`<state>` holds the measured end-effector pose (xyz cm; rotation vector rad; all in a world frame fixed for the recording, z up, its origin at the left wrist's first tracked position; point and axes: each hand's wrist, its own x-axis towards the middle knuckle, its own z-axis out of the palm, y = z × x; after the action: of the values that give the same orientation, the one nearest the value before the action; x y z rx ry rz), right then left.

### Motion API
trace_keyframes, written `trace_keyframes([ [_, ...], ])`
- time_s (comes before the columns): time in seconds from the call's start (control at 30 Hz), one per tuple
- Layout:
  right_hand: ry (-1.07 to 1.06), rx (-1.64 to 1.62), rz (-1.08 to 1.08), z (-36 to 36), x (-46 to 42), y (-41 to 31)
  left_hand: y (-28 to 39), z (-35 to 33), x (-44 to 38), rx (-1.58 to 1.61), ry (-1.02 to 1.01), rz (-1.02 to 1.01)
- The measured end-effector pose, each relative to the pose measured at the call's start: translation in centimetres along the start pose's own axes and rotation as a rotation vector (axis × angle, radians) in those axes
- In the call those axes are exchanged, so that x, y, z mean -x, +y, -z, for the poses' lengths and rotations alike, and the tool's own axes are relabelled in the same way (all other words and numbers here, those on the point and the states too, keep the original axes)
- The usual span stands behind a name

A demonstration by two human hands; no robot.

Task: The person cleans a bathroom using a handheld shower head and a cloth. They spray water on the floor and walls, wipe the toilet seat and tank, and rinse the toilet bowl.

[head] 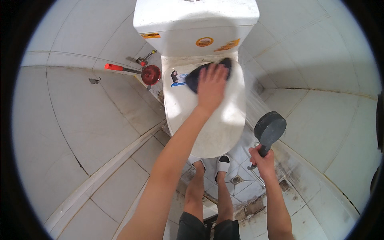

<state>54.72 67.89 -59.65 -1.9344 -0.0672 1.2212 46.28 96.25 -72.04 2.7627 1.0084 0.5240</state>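
Note:
My left hand [212,87] lies flat over a dark cloth [193,77], pressing it on the closed white toilet lid [210,132]. The cloth is near the back of the lid, and hand and cloth are slightly blurred. A printed sticker [177,80] on the lid is partly covered by the cloth. My right hand [263,160] grips the handle of a dark grey shower head [271,127], to the right of the bowl. Water sprays from it up and left, along the toilet's right side.
The toilet cistern [195,39], bearing several orange stickers, stands behind the lid. On the left are a red plunger [151,75] and a water valve [142,61] on the wall. A floor drain [236,179] lies beside my slippered foot [223,163]. Tiled walls close in both sides.

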Motion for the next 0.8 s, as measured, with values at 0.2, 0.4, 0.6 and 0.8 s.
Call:
trace_keyframes([
  [0.2,0.000,-0.010,-0.002,0.7,-0.4,0.6,-3.8,2.1,1.0,-0.025,0.067,0.171],
  [0.4,-0.037,-0.022,-0.001,-1.1,0.0,-0.9,-9.4,2.1,3.8,0.033,0.276,0.445],
  [0.6,-0.099,-0.076,0.122,-4.5,-0.4,-2.8,-0.7,-0.3,-1.4,0.147,-0.043,-0.246],
  [0.8,-0.055,-0.105,0.176,-2.2,-0.8,-2.9,-6.5,2.7,3.2,0.021,0.070,0.160],
])
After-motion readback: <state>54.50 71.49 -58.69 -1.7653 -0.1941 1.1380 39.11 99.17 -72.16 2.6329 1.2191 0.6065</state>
